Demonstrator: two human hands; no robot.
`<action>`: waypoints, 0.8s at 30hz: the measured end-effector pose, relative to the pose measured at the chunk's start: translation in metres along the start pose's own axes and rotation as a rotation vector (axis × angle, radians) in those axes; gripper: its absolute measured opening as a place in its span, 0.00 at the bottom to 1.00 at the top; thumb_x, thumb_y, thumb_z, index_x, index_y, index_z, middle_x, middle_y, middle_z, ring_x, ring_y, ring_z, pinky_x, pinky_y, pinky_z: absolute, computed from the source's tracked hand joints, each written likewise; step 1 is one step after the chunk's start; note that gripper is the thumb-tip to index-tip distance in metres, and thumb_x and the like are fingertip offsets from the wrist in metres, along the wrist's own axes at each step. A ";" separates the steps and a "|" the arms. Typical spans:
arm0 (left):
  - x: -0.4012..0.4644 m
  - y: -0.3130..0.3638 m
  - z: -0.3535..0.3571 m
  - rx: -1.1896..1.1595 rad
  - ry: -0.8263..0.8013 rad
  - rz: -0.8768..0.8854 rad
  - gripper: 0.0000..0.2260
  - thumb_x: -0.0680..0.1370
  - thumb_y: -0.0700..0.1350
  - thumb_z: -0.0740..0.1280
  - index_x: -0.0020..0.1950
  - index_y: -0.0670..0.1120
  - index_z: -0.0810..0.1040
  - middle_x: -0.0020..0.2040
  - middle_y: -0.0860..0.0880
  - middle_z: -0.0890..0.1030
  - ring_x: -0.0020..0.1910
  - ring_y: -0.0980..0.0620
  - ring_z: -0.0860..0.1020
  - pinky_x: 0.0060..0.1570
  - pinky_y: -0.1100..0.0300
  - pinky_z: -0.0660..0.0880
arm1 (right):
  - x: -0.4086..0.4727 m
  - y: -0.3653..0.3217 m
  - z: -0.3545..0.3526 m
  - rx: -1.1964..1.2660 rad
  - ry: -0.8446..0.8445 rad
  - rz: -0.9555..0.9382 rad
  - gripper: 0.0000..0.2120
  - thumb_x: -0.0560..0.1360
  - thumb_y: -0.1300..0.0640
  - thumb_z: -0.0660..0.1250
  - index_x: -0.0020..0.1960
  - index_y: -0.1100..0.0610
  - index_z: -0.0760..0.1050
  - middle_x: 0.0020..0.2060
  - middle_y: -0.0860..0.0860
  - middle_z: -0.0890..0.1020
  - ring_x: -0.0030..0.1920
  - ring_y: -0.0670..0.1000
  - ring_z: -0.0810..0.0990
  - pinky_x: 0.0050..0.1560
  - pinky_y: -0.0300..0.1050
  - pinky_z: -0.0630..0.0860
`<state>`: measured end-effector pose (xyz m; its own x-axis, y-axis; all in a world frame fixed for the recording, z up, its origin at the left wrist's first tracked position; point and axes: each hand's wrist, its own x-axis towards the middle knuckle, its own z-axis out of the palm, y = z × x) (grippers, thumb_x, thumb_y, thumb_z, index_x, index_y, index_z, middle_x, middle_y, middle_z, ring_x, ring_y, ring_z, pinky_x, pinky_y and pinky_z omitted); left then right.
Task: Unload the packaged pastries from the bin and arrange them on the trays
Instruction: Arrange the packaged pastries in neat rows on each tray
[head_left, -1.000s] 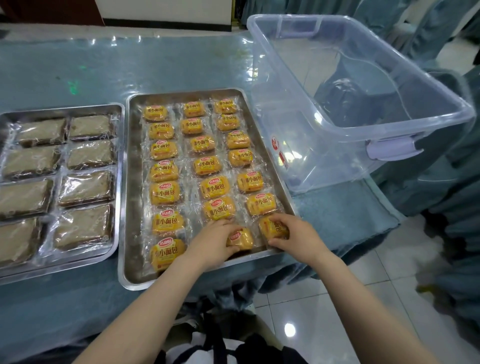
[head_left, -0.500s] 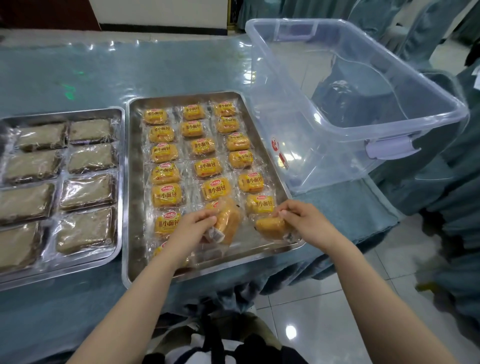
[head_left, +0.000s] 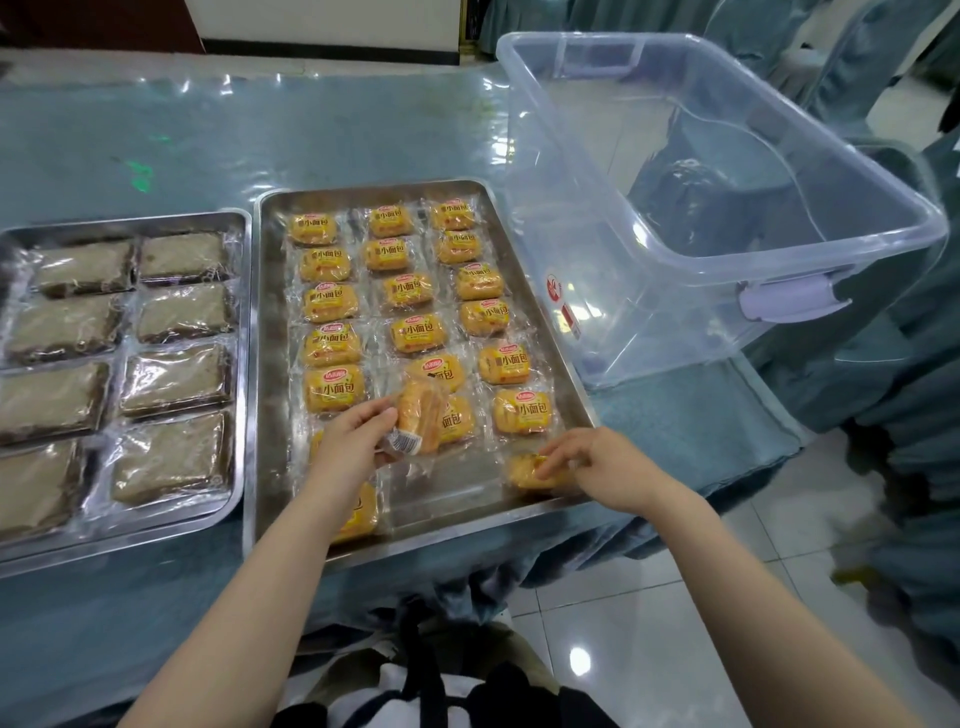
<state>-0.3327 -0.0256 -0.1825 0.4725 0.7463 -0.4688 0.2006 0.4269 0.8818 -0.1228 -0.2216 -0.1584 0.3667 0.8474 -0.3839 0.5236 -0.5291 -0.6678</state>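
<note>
A long surface (head_left: 363, 140) draped in teal cloth under clear plastic fills the view, with tiled floor at 5 o'clock. At 2 o'clock on it stands the clear bin (head_left: 737, 249), and nothing shows inside it now, so the unloading looks finished. At 12 o'clock, in the middle, lies the steel tray (head_left: 270, 364) of small yellow bread packets in three columns. At 9 o'clock a second tray (head_left: 244, 291) holds two columns of flat brown pastries in clear wrap.

A second ago both hands were pressing packets flat into the near row of the middle tray. Since then the left hand (head_left: 348, 452) has lifted one packet (head_left: 418, 421) off the tray; its fingers and thumb pinch it by the wrapper end, and it hangs nearly upright with its plain back showing, above the middle column. That leaves a bare patch of steel in the near row at 6 o'clock. The right hand (head_left: 597, 462) has stayed low at the near right corner, its fingers curled on another packet (head_left: 530, 473) that lies on the tray, blurred.

I judge this to be tidying rather than placing: the lifted packet probably sat label-down and is being turned to match the rest, then set back in the gap.
</note>
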 end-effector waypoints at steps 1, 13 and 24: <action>0.000 0.000 -0.001 0.000 0.002 0.000 0.07 0.78 0.41 0.64 0.52 0.51 0.80 0.50 0.48 0.83 0.50 0.47 0.81 0.50 0.49 0.79 | -0.001 0.000 0.001 0.008 0.015 0.015 0.19 0.74 0.66 0.62 0.41 0.42 0.81 0.52 0.38 0.79 0.56 0.41 0.75 0.59 0.39 0.70; 0.000 0.002 0.006 0.030 0.012 0.026 0.09 0.78 0.40 0.64 0.49 0.53 0.80 0.47 0.51 0.82 0.47 0.50 0.80 0.49 0.51 0.78 | 0.005 0.001 0.010 -0.126 0.255 -0.183 0.18 0.69 0.63 0.73 0.51 0.44 0.75 0.52 0.40 0.72 0.55 0.31 0.67 0.55 0.23 0.63; -0.002 0.001 0.009 0.046 0.008 0.016 0.12 0.79 0.41 0.64 0.61 0.47 0.77 0.53 0.49 0.81 0.51 0.49 0.80 0.50 0.50 0.78 | 0.013 0.001 0.035 -0.338 0.361 -0.146 0.09 0.74 0.54 0.70 0.54 0.50 0.81 0.56 0.45 0.76 0.58 0.47 0.73 0.54 0.40 0.72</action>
<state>-0.3255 -0.0310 -0.1800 0.4695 0.7569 -0.4547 0.2327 0.3907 0.8906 -0.1444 -0.2094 -0.1870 0.4824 0.8758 -0.0178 0.7862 -0.4419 -0.4319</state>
